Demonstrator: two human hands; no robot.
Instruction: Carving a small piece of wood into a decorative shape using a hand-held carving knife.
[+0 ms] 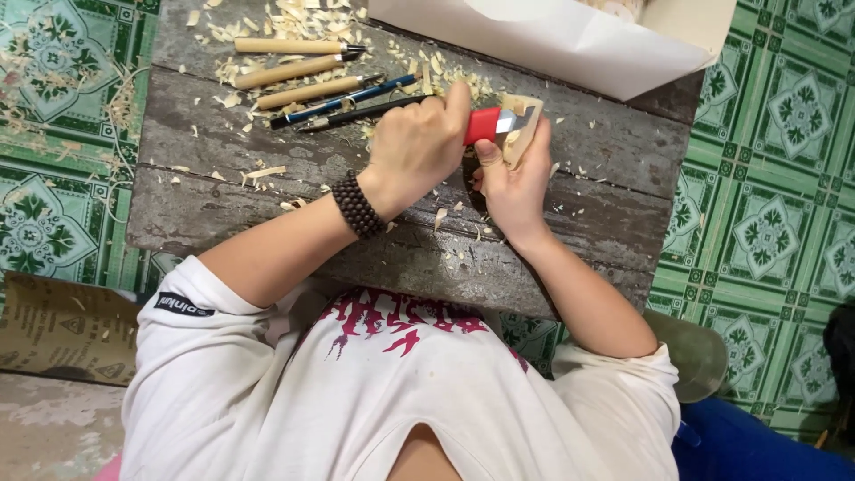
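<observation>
The red-handled carving knife (pixel 485 125) is mostly buried in the left hand (pixel 417 147). At one o'clock, the white cardboard box (pixel 552 36) runs off the top edge. The small pale wooden block (pixel 524 132) is half covered by the right hand (pixel 512 183).

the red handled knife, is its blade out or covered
Out. The bare metal blade shows past the red handle gripped in the left hand, and lies against the wood piece held by the right hand.
</observation>
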